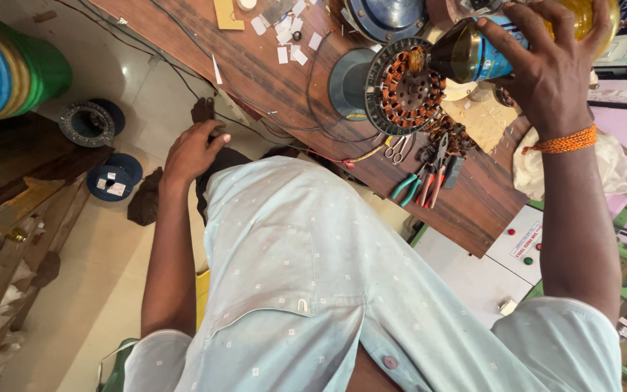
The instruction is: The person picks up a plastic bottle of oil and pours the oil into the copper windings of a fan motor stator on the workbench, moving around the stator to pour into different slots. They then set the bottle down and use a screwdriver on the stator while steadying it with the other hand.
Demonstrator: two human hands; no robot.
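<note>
Bottle (473, 54) gripped in right hand (546, 65), tilted, neck aimed at copper-wound motor stator (404, 87) on tabletop (270, 72). Left hand (191, 151) rested loosely on knee, nothing held. Pouring step judged underway; steady tilt needed.

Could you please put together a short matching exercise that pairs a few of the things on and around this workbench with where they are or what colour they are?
Things:
1. right hand
2. left hand
3. pliers
4. wound stator

Places or states:
A. lying on the wooden bench, handles green and red
B. tipping a bottle with a blue label
C. resting on the person's lap, holding nothing
D. standing on a grey cone-shaped stand, copper coils showing

Pairs: 1-B, 2-C, 3-A, 4-D
</note>
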